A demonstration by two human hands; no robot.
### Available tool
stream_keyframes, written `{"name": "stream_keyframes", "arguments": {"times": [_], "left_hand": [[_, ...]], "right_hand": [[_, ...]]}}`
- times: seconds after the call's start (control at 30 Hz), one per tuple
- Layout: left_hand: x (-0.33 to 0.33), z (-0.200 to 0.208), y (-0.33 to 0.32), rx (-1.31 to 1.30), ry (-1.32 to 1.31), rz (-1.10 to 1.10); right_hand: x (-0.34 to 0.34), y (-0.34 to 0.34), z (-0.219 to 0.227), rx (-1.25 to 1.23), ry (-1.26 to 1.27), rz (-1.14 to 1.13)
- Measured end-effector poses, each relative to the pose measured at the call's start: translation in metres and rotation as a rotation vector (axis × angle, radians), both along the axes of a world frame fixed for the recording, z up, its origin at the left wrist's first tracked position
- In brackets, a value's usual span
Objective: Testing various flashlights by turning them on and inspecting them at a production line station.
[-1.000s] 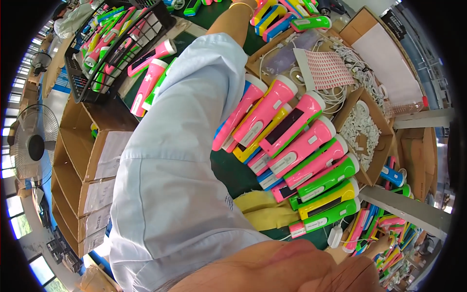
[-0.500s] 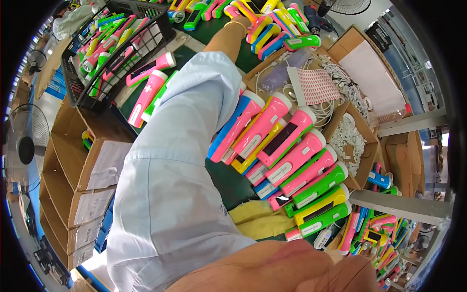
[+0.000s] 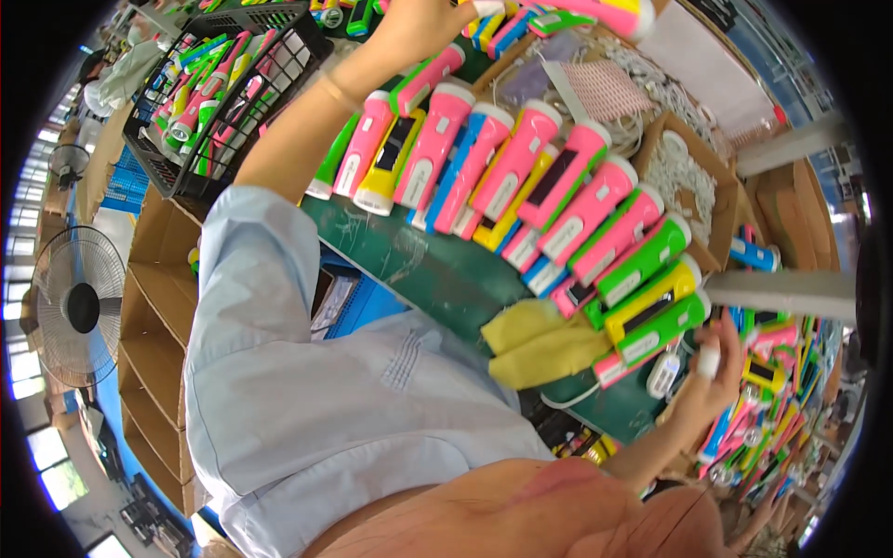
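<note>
My left hand (image 3: 426, 30) is at the top edge, closed around a pink flashlight (image 3: 609, 13); the frame's edge cuts off part of the grip. A white cover shows at one of its fingertips. Below the left wrist lies a pink-and-green flashlight (image 3: 427, 80), across the end of a long row of flashlights. My right hand (image 3: 709, 381), also with a white fingertip cover (image 3: 709, 361), has its fingers apart beside the head of a green flashlight (image 3: 665, 327). Close to it is a small white device (image 3: 663, 374). A yellow cloth (image 3: 539, 344) lies left of these.
A black crate (image 3: 307, 46) full of flashlights stands at the far left, above cardboard compartments (image 3: 156, 344). Behind the row are a box of small white parts (image 3: 726, 209) and a printed sheet (image 3: 605, 90). A metal bar (image 3: 791, 293) crosses on the right, near more piled flashlights (image 3: 763, 372).
My left hand has drawn back from the far flashlights and moved left, now with a pink one. My right hand has come into view at the right. The view has shifted, showing more green tabletop.
</note>
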State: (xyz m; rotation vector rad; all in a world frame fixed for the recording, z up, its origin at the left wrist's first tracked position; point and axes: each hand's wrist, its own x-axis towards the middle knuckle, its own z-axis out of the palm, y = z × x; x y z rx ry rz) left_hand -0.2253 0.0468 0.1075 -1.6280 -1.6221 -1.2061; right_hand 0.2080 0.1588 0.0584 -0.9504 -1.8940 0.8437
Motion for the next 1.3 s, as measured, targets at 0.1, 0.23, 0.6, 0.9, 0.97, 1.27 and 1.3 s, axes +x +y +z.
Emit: {"name": "stream_keyframes", "arguments": {"times": [0.1, 0.23, 0.6, 0.9, 0.97, 1.27, 1.3], "left_hand": [[0.042, -0.016, -0.036, 0.025, 0.021, -0.422], [0.127, -0.039, -0.063, -0.252, -0.347, -0.344], [0.226, -0.108, -0.064, -0.971, -1.127, -1.249], [0.242, -0.106, -0.043, -0.574, -2.101, -1.037], [0.242, -0.1, -0.037, -0.596, -2.115, -1.045], [0.236, -0.103, -0.014, -0.514, -1.914, -0.786], [0.23, -0.1, -0.01, -0.466, -1.864, -0.829]], "right_hand": [[-0.032, -0.01, 0.001, 0.159, 0.07, 0.237], [-0.063, -0.03, 0.003, 0.185, 0.306, 0.436], [-0.024, -0.053, 0.007, -0.011, -0.295, 0.478], [-0.021, -0.058, -0.045, -0.573, 0.112, 0.334], [-0.017, -0.062, -0.059, -0.477, 0.08, 0.315], [-0.013, -0.048, -0.066, -0.725, 0.38, 0.308], [-0.011, -0.046, -0.066, -0.745, 0.454, 0.322]]}}
